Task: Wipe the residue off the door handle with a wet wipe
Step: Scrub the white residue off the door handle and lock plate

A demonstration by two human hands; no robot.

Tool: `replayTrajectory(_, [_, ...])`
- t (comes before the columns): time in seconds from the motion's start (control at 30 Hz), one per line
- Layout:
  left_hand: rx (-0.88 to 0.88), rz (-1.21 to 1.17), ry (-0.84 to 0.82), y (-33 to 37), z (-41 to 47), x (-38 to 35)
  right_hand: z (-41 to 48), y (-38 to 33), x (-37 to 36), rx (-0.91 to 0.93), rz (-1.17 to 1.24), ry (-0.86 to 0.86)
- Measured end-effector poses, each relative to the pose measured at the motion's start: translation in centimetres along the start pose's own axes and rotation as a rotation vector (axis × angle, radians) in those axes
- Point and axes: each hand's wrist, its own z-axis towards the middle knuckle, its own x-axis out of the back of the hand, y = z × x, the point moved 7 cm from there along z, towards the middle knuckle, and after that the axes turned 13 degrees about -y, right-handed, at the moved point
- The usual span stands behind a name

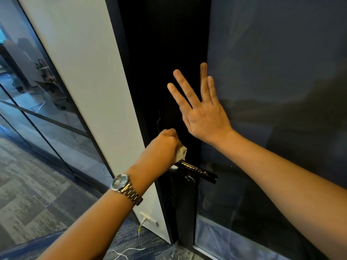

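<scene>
Head view, single frame. No containers are in view. One door handle (pixel 197 170), a dark lever, sits in the lower centre of the frame on the black door (pixel 169 62), projecting toward the right; pale streaks show along its upper surface. One wet wipe (pixel 181 152), white and crumpled, lies just above the handle's inner end, touching it. The left hand (pixel 165 145) comes in from the lower left with its fingers closed around the wipe, knuckles toward the door. One metal wristwatch (pixel 124 186) is on that wrist. The right hand (pixel 202 113), entering from the right, is laid flat and open against the door above the handle, four fingers spread and pointing up, holding nothing. One white wall panel (pixel 90 81) stands left of the door; patterned carpet (pixel 28 194) covers the lower left.
</scene>
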Motion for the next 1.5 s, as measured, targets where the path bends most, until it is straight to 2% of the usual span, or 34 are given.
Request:
replayTrajectory(0.13, [0.066, -0.019, -0.109, -1.3, -1.1, 0.3, -0.1, 0.0, 0.0, 0.004, 0.0, 0.002])
replayTrajectory(0.27, [0.037, -0.066, -0.058, -1.2, -0.2, 0.5, -0.1, 0.1, -0.1, -0.003, -0.001, 0.008])
replayTrajectory(0.33, [0.037, -0.157, 0.053, -1.5, 0.1, 0.5, -0.1, 0.0, -0.1, -0.005, 0.005, 0.015])
replayTrajectory(0.4, [0.056, -0.281, 0.231, -2.4, -0.4, 0.9, -0.1, -0.1, -0.1, -0.001, 0.017, 0.014])
replayTrajectory(0.5, [0.142, -0.403, 0.46, -4.1, -1.4, 1.4, 0.0, 0.0, -0.1, -0.003, 0.022, 0.007])
replayTrajectory(0.57, [0.176, -0.45, 0.559, -4.3, -1.2, 2.0, 0.0, 0.0, -0.1, -0.002, 0.002, 0.008])
replayTrajectory(0.63, [0.138, -0.429, 0.595, -3.2, -0.8, 2.5, 0.0, -0.1, 0.0, 0.0, -0.004, 0.011])
replayTrajectory(0.77, [0.021, -0.26, 0.498, -1.3, -0.8, 1.1, -0.1, 0.0, 0.1, -0.004, -0.007, 0.015])
replayTrajectory(0.93, [0.143, -0.307, 0.555, -3.0, -0.7, 2.5, -0.1, -0.1, 0.1, -0.008, -0.005, 0.028])
replayTrajectory(1.1, [0.009, -0.222, 0.436, -0.3, 0.1, 1.8, -0.2, -0.1, 0.0, -0.008, -0.005, 0.039])
replayTrajectory(1.17, [0.069, -0.287, 0.433, -1.6, 0.4, 2.1, -0.2, -0.1, -0.1, -0.008, 0.01, 0.038])
replayTrajectory(1.27, [0.255, -0.375, 0.431, -4.2, 0.2, 1.9, -0.2, 0.0, -0.2, -0.006, 0.025, 0.025])
replayTrajectory(1.4, [0.394, -0.51, 0.266, -5.1, 0.1, -0.1, -0.2, 0.0, -0.3, -0.003, 0.012, 0.014])
replayTrajectory(1.5, [0.45, -0.726, 0.089, -6.2, 0.0, -2.4, -0.3, -0.2, -0.3, -0.001, -0.006, 0.019])
